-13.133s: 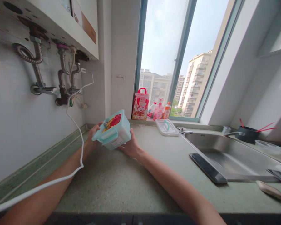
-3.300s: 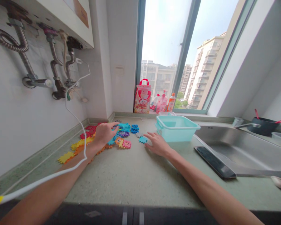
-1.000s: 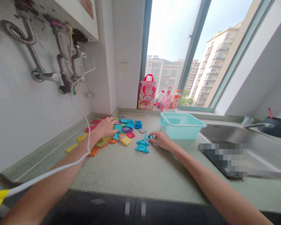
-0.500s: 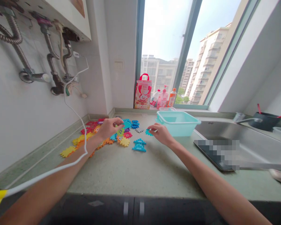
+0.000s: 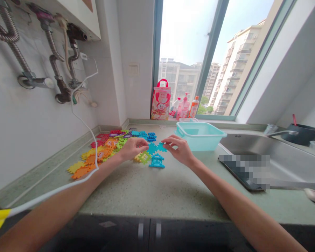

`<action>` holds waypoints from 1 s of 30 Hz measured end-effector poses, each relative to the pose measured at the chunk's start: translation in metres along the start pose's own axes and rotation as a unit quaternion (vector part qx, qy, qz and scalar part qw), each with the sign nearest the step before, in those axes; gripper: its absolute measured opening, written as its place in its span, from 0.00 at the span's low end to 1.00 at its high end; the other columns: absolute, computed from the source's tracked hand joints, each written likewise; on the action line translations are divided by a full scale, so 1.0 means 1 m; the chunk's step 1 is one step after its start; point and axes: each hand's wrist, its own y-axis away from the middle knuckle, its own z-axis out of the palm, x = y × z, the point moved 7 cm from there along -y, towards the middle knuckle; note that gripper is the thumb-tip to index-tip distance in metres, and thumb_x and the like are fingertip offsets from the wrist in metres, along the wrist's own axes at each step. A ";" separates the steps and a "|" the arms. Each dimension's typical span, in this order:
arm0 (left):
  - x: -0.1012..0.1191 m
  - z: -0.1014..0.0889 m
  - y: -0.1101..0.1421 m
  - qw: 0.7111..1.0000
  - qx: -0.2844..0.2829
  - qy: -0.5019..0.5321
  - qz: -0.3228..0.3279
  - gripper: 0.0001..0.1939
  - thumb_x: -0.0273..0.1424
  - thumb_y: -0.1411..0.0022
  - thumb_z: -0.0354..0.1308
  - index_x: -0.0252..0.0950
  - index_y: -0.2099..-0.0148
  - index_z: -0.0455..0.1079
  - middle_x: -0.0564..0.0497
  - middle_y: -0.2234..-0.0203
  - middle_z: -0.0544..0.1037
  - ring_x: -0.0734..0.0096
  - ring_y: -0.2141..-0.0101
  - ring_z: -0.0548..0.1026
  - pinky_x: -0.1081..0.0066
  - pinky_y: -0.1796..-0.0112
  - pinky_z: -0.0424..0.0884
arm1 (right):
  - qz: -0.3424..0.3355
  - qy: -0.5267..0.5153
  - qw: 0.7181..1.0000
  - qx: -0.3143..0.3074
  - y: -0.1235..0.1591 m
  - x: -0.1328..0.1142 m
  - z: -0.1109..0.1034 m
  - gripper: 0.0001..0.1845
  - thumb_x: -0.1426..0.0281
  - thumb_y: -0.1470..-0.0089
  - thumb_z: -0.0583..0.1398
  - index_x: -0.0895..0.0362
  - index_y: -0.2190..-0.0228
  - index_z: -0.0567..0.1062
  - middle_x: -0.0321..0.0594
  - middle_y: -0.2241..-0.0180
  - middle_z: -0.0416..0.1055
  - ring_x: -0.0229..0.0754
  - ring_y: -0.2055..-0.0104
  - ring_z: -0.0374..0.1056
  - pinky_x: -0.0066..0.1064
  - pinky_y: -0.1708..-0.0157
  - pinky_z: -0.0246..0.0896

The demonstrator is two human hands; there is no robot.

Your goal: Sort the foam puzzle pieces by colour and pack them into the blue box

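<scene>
My left hand (image 5: 133, 148) pinches a light blue gear-edged interlocking plastic tile (image 5: 152, 148). Opposite it, my right hand (image 5: 179, 149) has its thumb and fingers closed on a second light blue tile (image 5: 161, 146). The toothed edges of these two tiles meet or overlap; whether they are locked cannot be made out. A yellow-green tile (image 5: 145, 157) shows just below the left fingers; I cannot tell if it is joined to the blue one. Nearer me on the counter stands a blue tile assembly (image 5: 156, 161).
Orange tiles (image 5: 93, 159) and many other colours lie piled at left. Behind my right hand is a turquoise basin (image 5: 201, 140), beside the sink (image 5: 283, 157). A white cable (image 5: 96, 154) crosses over my left forearm. Bottles (image 5: 183, 107) and a bag (image 5: 161, 104) stand on the sill.
My left hand has moved right and slightly nearer me with its blue tile. The two blue tiles, apart before, now come edge to edge. My right hand has barely moved.
</scene>
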 end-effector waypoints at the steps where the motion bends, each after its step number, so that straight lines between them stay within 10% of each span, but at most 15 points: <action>1: 0.000 0.000 0.000 1.000 -0.001 0.004 -0.002 0.13 0.41 0.38 0.67 0.35 0.61 0.81 0.47 0.66 0.84 0.65 0.65 0.81 0.71 0.65 0.76 | 0.009 -0.007 1.000 0.002 0.000 0.000 0.000 0.12 0.58 0.35 0.65 0.51 0.58 0.84 0.42 0.61 0.77 0.40 0.63 0.75 0.31 0.66 0.75; 12: 0.018 0.008 0.004 0.997 0.006 0.073 0.035 0.17 0.46 0.35 0.67 0.36 0.58 0.75 0.50 0.68 0.82 0.68 0.71 0.82 0.70 0.65 0.79 | 0.119 -0.099 0.988 -0.029 0.005 0.017 0.030 0.15 0.56 0.39 0.65 0.55 0.62 0.82 0.42 0.63 0.80 0.42 0.62 0.75 0.29 0.69 0.69; 22: 0.026 0.015 0.009 0.986 -0.045 -0.105 0.120 0.08 0.37 0.36 0.66 0.38 0.63 0.83 0.49 0.69 0.85 0.65 0.65 0.80 0.67 0.59 0.73 | 0.070 0.026 0.993 -0.091 0.010 0.016 0.036 0.10 0.63 0.36 0.63 0.53 0.59 0.84 0.40 0.63 0.83 0.40 0.66 0.76 0.31 0.65 0.70; 30: 0.007 0.027 0.008 0.978 -0.107 -0.138 0.118 0.17 0.30 0.40 0.64 0.40 0.49 0.82 0.48 0.56 0.86 0.61 0.54 0.81 0.66 0.48 0.71 | 0.022 0.093 0.988 -0.125 0.015 0.019 0.045 0.07 0.69 0.34 0.64 0.52 0.59 0.83 0.40 0.62 0.81 0.38 0.69 0.72 0.31 0.64 0.69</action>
